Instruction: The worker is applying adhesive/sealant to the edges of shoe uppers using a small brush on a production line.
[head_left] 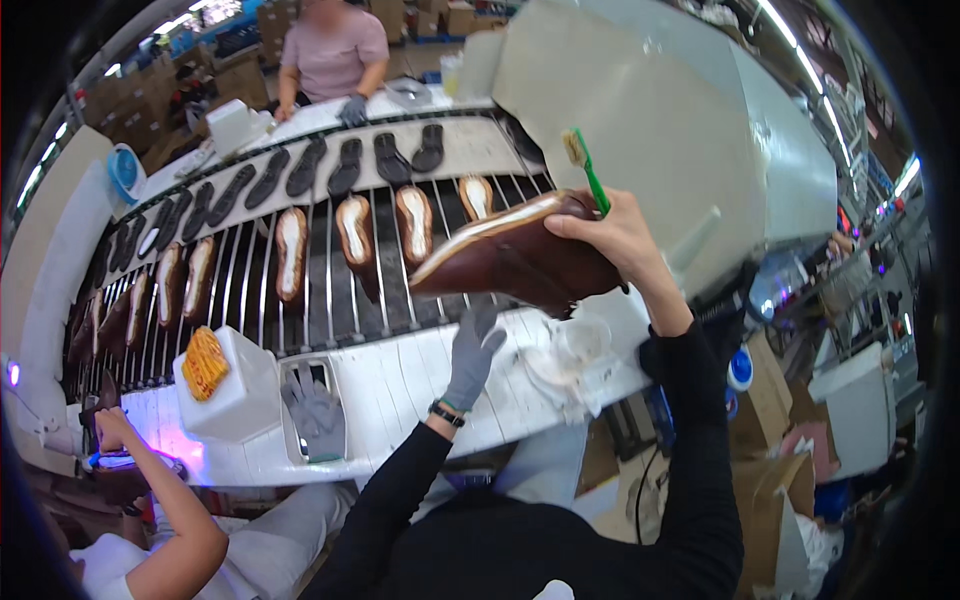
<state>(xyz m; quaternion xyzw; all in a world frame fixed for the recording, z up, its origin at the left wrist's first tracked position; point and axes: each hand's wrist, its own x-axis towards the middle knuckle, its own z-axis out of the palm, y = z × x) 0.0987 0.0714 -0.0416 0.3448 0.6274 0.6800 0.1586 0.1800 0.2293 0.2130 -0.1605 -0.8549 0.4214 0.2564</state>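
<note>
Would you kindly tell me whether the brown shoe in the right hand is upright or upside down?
Upside down, at a slant: the right hand holds the brown shoe with its pale underside uppermost.

Upturned brown shoes point(291, 255) lie along the barred conveyor point(330, 310).

The boot point(530, 257) is dark brown, its underside point(500, 221) tan-edged white; the brush point(596, 186) green, left-hand glove point(472, 357) grey, desk point(388, 385) white.

Cardboard boxes point(240, 82) are standing stacked at the upper left, tube lights point(780, 24) are glowing at the upper right, and a white worktable point(385, 385) is stretching across the lower middle.
</note>
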